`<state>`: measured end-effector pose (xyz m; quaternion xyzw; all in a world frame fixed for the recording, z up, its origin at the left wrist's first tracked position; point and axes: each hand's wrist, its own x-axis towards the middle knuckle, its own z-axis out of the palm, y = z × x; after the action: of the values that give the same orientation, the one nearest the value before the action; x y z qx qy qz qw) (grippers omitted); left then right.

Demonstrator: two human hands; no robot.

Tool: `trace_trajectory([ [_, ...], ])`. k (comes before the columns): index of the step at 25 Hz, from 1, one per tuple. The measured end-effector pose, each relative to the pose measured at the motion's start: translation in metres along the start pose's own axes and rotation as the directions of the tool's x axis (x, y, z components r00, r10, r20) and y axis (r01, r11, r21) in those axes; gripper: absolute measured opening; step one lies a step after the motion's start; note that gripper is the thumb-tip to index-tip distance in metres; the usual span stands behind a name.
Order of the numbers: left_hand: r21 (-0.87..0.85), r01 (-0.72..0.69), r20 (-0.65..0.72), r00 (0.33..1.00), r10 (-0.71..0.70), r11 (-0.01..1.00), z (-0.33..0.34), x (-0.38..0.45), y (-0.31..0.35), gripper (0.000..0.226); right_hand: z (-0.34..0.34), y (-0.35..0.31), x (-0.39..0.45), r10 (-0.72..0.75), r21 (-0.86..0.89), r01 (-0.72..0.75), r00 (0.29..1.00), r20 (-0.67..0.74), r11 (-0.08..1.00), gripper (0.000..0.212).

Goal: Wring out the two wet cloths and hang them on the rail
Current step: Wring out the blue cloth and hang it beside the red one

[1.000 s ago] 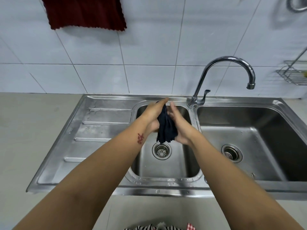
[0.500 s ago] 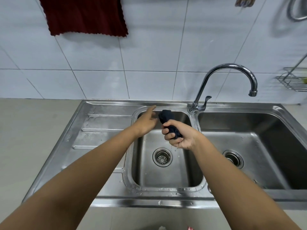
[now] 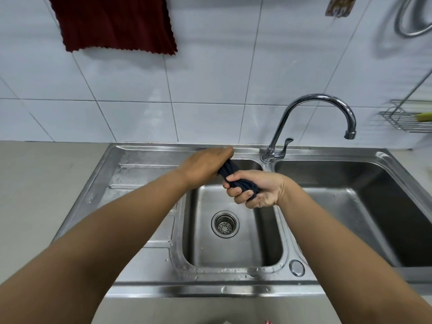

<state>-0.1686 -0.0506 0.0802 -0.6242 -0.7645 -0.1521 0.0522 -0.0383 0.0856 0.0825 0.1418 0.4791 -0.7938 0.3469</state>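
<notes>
A dark navy cloth (image 3: 230, 170), twisted into a tight roll, is held over the left basin of the steel sink (image 3: 145, 157). My left hand (image 3: 205, 166) grips its far end, palm down. My right hand (image 3: 256, 191) grips its near end, fingers curled around the roll. A dark red cloth (image 3: 114, 22) hangs flat against the white tiles at the upper left; the rail that carries it is out of frame.
A chrome tap (image 3: 311, 108) arches over the right basin. The left basin's drain strainer (image 3: 225, 224) lies under my hands. A wire rack (image 3: 406, 120) is fixed to the wall at the right. A grey counter (image 3: 42, 195) lies left of the sink.
My left hand, open and beside the cloth half a second ago, has closed on the cloth's far end. The cloth is now a twisted roll between both fists.
</notes>
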Motion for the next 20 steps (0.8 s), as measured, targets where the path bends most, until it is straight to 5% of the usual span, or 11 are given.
trace_trajectory([
  [4,0.191,0.027,0.267,0.960,-0.079,0.981,-0.018,0.008,-0.008,0.010,0.004,-0.007,0.004,0.058,-0.234,-0.124,0.961,-0.270,0.964,0.023],
  [6,0.320,-0.004,0.334,0.936,-0.109,0.947,-0.018,0.009,-0.008,0.013,0.004,-0.010,0.008,0.047,-0.452,-0.252,0.907,-0.418,0.856,0.026],
  [10,0.299,0.131,0.452,0.853,-0.261,0.945,0.001,0.007,0.014,0.020,-0.002,-0.008,0.021,-0.215,-0.773,-0.528,0.758,-0.616,0.352,0.020],
  [14,-0.036,0.469,0.621,0.702,-0.348,0.882,0.034,-0.007,0.033,0.010,-0.004,0.011,0.029,-0.491,-0.739,-0.666,0.680,-0.544,-0.103,0.024],
  [15,-0.196,0.621,0.667,0.651,-0.361,0.759,0.038,-0.012,0.036,0.011,-0.008,0.017,0.029,-0.565,-0.741,-0.646,0.687,-0.458,-0.185,0.024],
  [17,-0.444,0.824,0.767,0.553,-0.326,0.352,0.041,-0.020,0.046,0.021,-0.016,0.026,0.027,-0.682,-0.743,-0.589,0.686,-0.253,-0.318,0.018],
  [20,-0.545,0.827,0.831,0.512,-0.218,-0.136,0.042,-0.025,0.064,0.035,-0.029,0.032,0.024,-0.777,-0.785,-0.514,0.626,-0.066,-0.347,0.012],
])
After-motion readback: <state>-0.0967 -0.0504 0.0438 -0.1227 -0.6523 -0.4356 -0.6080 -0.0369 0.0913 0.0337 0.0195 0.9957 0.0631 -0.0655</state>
